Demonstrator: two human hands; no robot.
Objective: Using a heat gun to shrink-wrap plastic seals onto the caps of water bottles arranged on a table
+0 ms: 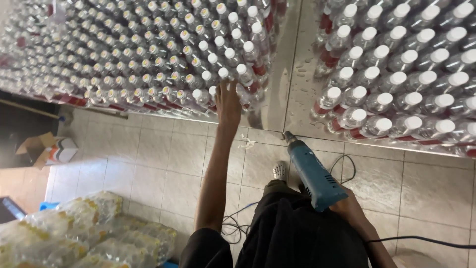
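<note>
From my remote view I see both arms are bare, with no sleeves and no gloves on the hands. Below, the person wears loose black trousers [292,233], and one light grey shoe [280,171] shows under them.

The right hand [353,211] is mostly hidden behind the blue heat gun [310,171]; bottle labels are too blurred to tell

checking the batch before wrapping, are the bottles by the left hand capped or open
Capped. The bottles by the left hand all show white caps on their necks.
</note>
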